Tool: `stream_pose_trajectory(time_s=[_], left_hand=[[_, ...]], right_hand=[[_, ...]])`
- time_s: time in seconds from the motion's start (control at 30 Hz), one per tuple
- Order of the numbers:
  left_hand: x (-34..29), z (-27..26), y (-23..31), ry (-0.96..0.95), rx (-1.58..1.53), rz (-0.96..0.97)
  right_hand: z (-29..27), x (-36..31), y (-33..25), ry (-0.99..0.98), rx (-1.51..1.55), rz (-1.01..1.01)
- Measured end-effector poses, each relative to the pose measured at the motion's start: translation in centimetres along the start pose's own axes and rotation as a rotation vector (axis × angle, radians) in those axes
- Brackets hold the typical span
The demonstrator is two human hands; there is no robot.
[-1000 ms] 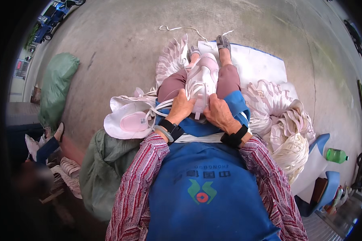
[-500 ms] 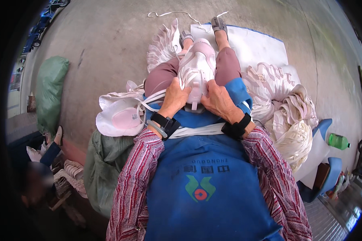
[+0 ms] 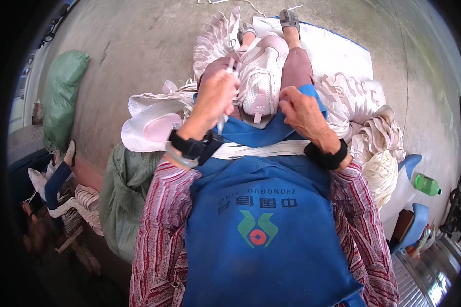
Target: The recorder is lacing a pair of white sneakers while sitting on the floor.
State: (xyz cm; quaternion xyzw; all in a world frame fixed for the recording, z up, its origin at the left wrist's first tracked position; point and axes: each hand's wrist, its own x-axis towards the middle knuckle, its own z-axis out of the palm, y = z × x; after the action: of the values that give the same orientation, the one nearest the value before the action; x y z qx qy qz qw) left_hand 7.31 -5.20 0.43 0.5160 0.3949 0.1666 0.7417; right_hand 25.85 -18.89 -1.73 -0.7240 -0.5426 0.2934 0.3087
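Observation:
A white and pink shoe upper (image 3: 262,77) lies across my lap between my knees, its tongue tab toward me. White lace crosses part of its front. My left hand (image 3: 215,102) is closed beside the upper's left edge, gripping a white shoelace (image 3: 232,65) whose strands stick out above and below the fist. At the right, my right hand (image 3: 303,113) is just off the upper's edge. Its fingers are curled together, and whether anything thin is between them is hidden. Under the upper is my blue apron (image 3: 256,204).
A bundle of white laces (image 3: 261,149) runs across my waist. Stacked uppers (image 3: 346,100) lie at my right, near a cream lace hank (image 3: 381,171). Another pale upper (image 3: 151,125) sits at my left above a green sack (image 3: 130,199). A green bottle (image 3: 427,184) stands far right.
My hands have come off the upper's lower edge and moved apart. The left has closed on a shoelace at the left side; the right has shifted rightward. The view has tilted slightly.

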Motion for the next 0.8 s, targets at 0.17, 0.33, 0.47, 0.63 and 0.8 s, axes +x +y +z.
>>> stream_pose_trajectory(time_s=[0.17,0.33,0.47,0.63,0.8], left_hand=[[-5.9,-2.9,7.6,0.005,-0.219,0.245],[-15.0,-7.3,12.4,0.161,-0.397,0.560],[-23.2,-13.8,15.6,0.376,-0.303,0.837],[-32.0,-22.3,13.7,0.291,-0.361,0.990],[-35.3,-24.7,11.0,0.433,-0.508,0.941]], right_hand=[[-2.9,-1.3,-1.7,0.069,0.267,0.068],[-2.0,-1.2,-3.1,0.061,0.232,-0.008],[-0.7,-0.7,-2.7,0.021,0.134,-0.107],[1.3,0.1,-1.5,0.078,0.079,-0.193],[3.1,1.0,-0.3,0.049,-0.084,-0.141]])
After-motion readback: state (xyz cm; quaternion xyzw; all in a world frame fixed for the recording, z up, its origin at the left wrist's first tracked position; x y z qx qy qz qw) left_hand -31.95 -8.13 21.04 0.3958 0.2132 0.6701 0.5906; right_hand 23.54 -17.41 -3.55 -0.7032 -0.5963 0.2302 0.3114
